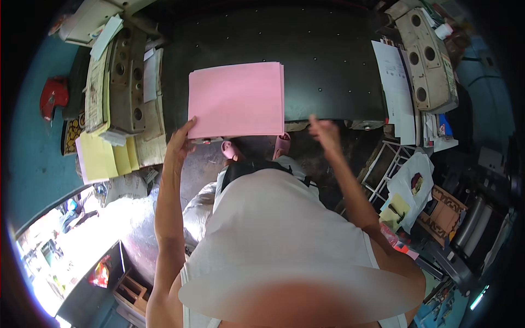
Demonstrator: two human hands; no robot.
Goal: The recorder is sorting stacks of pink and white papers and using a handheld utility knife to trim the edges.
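Our pale, blurred brim (298, 273) spans the bottom. Upper centre-left, the pink sheets (236, 101) lie long axis left-to-right, our nearer left hand (182, 139) gripping their lower-left corner; our blurred right hand (327, 136), loose and seemingly empty, hangs apart rightward.

left arm (170, 213) reaching forward, nearly straight | left hand (181, 139): thumb (191, 124) uppermost, fingers curled beneath | right arm (353, 191) slanting forward and inward | right hand (327, 136): motion-blurred, one digit extended forward

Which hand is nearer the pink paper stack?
Left. The left hand is at the near-left corner of the pink paper stack; the right hand is apart, beyond its right edge.
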